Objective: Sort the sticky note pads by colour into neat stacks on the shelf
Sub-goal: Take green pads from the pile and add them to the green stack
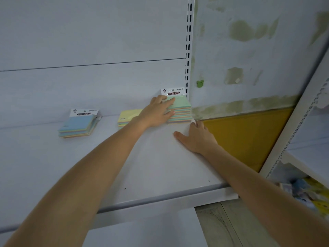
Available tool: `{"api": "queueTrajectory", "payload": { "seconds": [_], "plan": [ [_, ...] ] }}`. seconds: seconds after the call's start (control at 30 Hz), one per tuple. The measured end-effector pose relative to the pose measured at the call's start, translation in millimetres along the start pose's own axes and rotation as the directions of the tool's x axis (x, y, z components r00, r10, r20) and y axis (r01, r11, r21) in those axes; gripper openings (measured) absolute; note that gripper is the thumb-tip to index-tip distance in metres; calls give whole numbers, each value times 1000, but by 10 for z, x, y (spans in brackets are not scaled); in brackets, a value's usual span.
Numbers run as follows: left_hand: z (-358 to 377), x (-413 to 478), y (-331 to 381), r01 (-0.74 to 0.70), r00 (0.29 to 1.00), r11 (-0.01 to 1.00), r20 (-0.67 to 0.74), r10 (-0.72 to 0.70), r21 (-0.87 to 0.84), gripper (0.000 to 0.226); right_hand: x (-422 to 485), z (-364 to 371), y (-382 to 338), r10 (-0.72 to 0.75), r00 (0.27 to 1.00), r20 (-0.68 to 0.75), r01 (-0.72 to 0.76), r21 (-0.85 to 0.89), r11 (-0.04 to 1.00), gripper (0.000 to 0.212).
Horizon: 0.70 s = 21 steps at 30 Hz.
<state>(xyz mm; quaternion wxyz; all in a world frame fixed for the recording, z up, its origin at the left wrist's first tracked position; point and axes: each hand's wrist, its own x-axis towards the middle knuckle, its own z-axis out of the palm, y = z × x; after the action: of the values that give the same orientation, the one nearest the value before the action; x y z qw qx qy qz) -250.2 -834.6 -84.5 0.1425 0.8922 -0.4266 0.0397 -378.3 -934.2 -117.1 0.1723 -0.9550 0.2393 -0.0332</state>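
Note:
Three stacks of sticky note pads lie on the white shelf (151, 166). A blue-topped stack (78, 126) is at the left, a yellow-topped stack (127, 116) in the middle, and a taller green-topped stack (180, 111) at the right end against the upright. My left hand (157, 111) rests on the green-topped stack, fingers on its top and thumb on its front side, partly hiding the yellow one. My right hand (196, 137) lies flat on the shelf just in front of the green-topped stack, its fingertips near that stack's lower right corner.
A slotted white upright (188, 47) ends the shelf's back panel at the right. Beyond it is a stained wall (249, 59) with a yellow panel (245, 132) below. Another white shelving unit (302, 136) with mixed goods stands at the far right.

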Motion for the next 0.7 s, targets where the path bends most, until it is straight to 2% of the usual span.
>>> {"api": "queueTrajectory", "payload": {
  "seconds": [0.1,0.23,0.4,0.57,0.63,0.7],
  "plan": [
    [-61,-116,-141,-20,996,995,-81,28,95,53,-18,5,-25,-60,995,-82,57,-43,997,71],
    [-255,-368,-441,5,989,964,-144,34,266,52,-62,-18,-166,-274,942,-196,243,-167,956,60],
    [-606,-912,-1000,94,979,935,-203,-24,342,86,-205,60,-866,-558,824,-94,526,-238,817,54],
    [-988,-1777,-1732,250,952,912,-254,-170,326,81,-474,373,-1942,-716,698,-16,692,-244,680,53],
    [-1112,-2196,-2062,329,934,881,-256,-250,339,62,-624,552,-2395,-749,662,-13,729,-223,648,52],
    [-1226,-2615,-2403,390,913,855,-266,-310,341,52,-776,756,-2839,-773,635,-5,758,-188,624,52]
  ]
}}
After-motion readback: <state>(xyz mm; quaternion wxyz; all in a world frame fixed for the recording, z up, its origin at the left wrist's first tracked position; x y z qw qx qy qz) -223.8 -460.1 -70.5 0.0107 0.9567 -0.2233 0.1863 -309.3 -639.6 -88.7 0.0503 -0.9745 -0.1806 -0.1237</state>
